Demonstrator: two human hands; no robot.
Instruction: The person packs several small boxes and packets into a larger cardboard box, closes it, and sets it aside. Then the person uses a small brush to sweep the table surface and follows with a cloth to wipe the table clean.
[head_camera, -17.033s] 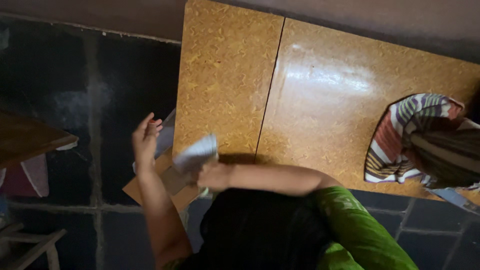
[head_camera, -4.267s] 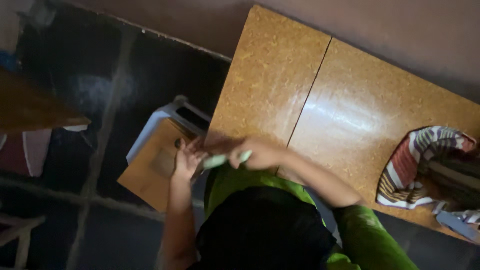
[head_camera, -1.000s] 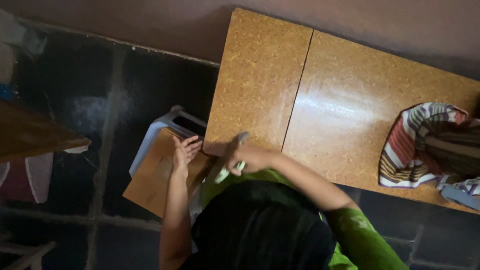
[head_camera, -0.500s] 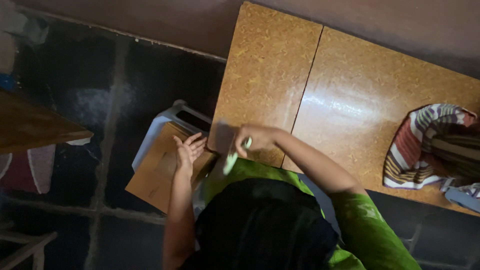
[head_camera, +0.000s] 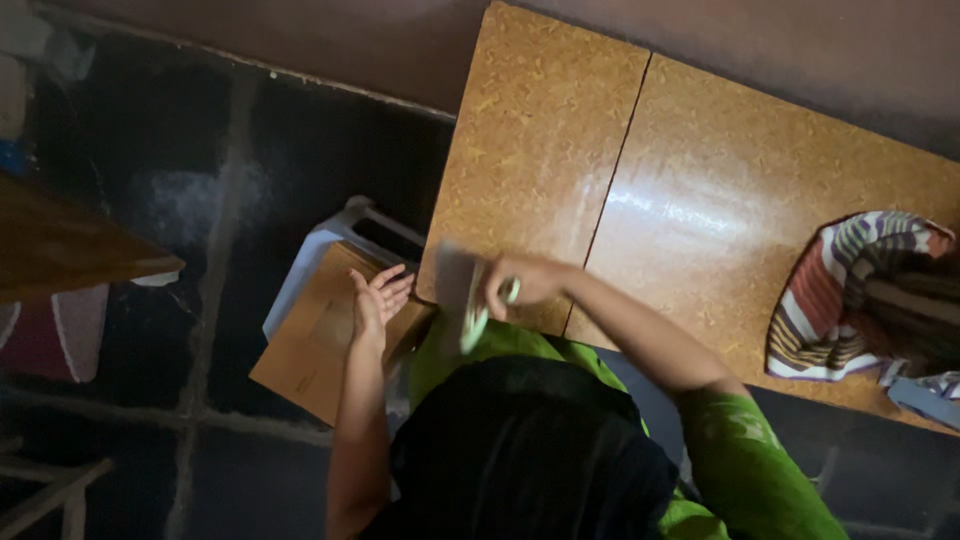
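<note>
From here I see the right hand (head_camera: 520, 283) closed in a pinch on a pale, thin, flat piece (head_camera: 474, 320) that hangs blurred at the near edge of the tabletop (head_camera: 700, 180), while the left hand (head_camera: 375, 300) is spread open and empty over a brown cardboard box (head_camera: 310, 345). I judge the piece light and floppy, likely paper or soft plastic, so the grip belongs on its upper edge, held gently to avoid creasing

striped cloth (head_camera: 835, 300) on table's right end | wooden table (head_camera: 700, 160) | dark tiled floor (head_camera: 250, 160)
</note>
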